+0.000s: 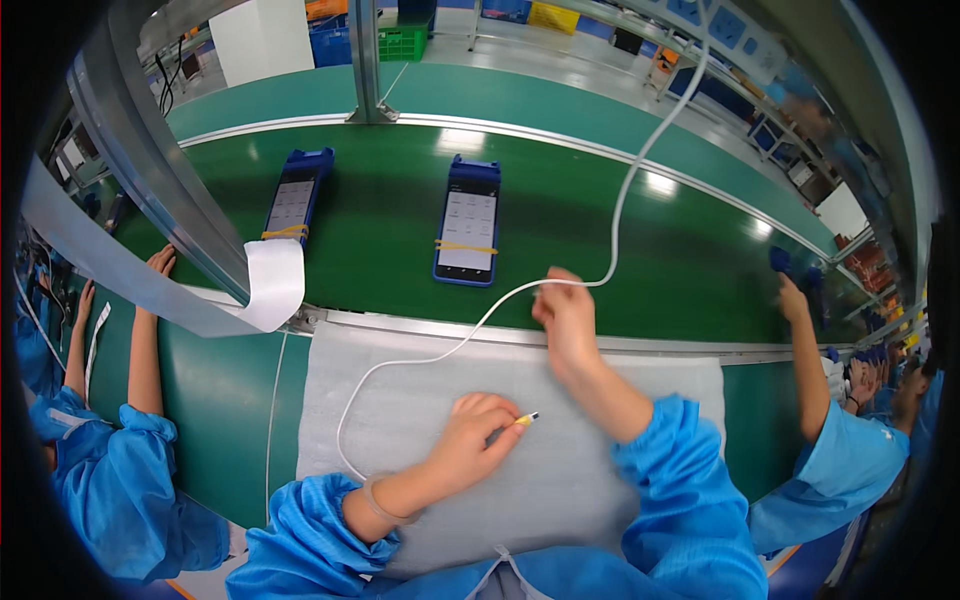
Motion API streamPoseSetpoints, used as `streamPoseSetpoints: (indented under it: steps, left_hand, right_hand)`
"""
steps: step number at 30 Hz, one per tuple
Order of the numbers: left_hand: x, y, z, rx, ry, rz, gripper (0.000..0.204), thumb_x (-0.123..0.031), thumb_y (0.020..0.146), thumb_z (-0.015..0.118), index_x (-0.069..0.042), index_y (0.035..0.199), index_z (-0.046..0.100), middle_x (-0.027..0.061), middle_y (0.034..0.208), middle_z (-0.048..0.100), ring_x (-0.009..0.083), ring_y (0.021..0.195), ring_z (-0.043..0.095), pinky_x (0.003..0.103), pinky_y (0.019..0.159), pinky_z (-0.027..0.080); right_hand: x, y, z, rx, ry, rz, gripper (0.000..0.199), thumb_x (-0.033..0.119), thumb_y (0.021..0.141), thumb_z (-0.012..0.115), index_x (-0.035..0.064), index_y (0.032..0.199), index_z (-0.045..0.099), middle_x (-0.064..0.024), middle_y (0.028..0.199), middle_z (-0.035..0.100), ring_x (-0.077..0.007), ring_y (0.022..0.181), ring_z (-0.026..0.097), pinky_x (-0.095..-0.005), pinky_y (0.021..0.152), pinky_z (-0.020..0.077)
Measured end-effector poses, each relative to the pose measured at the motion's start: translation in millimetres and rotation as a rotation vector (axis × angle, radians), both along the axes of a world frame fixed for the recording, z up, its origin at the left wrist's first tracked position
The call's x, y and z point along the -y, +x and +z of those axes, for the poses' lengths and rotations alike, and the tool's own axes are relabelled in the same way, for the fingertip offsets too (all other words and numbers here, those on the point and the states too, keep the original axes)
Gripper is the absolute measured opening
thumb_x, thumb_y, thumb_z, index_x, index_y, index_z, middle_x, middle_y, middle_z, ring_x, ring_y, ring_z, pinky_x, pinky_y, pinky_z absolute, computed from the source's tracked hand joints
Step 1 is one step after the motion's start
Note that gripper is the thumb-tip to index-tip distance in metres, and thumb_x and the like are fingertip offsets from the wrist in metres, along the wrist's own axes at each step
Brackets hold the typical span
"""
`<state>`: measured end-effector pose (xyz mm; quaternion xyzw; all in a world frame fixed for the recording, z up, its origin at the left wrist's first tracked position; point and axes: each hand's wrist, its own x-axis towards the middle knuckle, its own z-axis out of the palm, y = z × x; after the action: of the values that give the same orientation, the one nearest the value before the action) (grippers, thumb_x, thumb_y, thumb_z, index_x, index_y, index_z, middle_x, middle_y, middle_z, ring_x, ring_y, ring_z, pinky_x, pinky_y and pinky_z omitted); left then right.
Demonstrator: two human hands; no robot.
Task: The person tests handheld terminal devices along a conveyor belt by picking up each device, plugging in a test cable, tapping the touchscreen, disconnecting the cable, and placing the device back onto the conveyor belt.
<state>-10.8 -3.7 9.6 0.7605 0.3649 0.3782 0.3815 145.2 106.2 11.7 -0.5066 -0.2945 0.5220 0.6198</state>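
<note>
Pinching a small yellow-and-white connector point(526, 419) between thumb and fingers, the left hand point(478, 432) rests low over the grey mat point(650, 376). The connector's short axis of length runs rightward and slightly away from the person, its dark tip clear of the fingers. The right hand point(568, 318) is apart from the left, farther out at the belt's edge, its fingers meeting the white cable point(430, 358); blur hides whether they grip it. That cable loops leftward and back beneath the left forearm. Of 2 blue handheld terminals point(467, 222) point(293, 202) on the green conveyor belt point(385, 190), the nearer stands lengthwise straight beyond the left hand, its bottom end closer to the right.
</note>
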Motion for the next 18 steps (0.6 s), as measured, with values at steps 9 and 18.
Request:
streamPoseSetpoints:
  steps: [9,18]
  left_hand:
    - [-1.8,-4.1,2.6,0.029,-0.103,-0.025,0.009,-0.009,0.082,0.053,-0.001,0.081,0.056,0.0079,0.09,0.055,0.022,0.086,0.049,0.031,0.079,0.037]
    - [-9.0,1.7,27.3,-0.073,-0.383,-0.092,0.013,-0.007,0.086,0.049,0.002,0.089,0.057,0.0073,0.087,0.057,0.0186,0.08,0.054,0.026,0.073,0.041]
  right_hand:
    - [111.2,-5.8,-3.4,-0.127,-0.121,0.223,0.019,0.023,0.089,0.049,0.0052,0.083,0.051,-0.0011,0.069,0.05,-0.0056,0.053,0.042,-0.0184,0.046,0.0329]
    - [116.5,0.5,-8.9,0.014,0.17,0.307,0.017,0.017,0.093,0.041,0.004,0.099,0.05,-0.0006,0.077,0.051,-0.0042,0.063,0.045,-0.0182,0.055,0.0393]
